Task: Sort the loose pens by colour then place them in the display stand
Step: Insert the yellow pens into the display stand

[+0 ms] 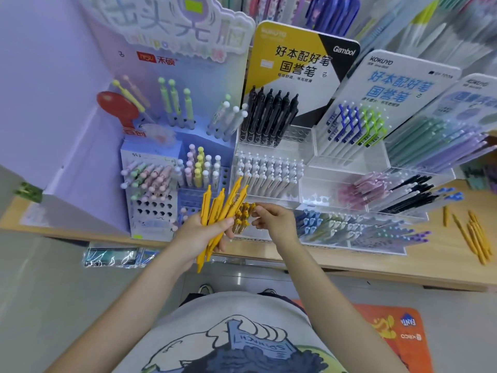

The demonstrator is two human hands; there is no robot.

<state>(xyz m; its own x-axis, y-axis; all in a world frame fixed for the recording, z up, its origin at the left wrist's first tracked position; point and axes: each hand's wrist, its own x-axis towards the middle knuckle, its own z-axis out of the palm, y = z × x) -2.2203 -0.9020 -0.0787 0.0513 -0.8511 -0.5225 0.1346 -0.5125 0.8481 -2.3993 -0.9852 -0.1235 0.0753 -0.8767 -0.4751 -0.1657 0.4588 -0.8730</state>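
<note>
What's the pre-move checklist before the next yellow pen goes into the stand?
1. Left hand grips the yellow pen bundle securely: ok.
2. Bundle is one colour only: ok, all yellow.
3. Right hand at the yellow pens already slotted in the clear display stand: ok.
4. Right hand pinching a pen: cannot tell, fingertips blurred.
5. Free slots left in that compartment: cannot tell, hands cover it.
6. All loose pens collected: not ok, loose yellow pens lie on the wooden counter at right.

Premises were a stationery shop: branded pen display stands (274, 168) lined the wooden tabletop (376, 262), with hanging packaged stock (309, 6) behind.
</note>
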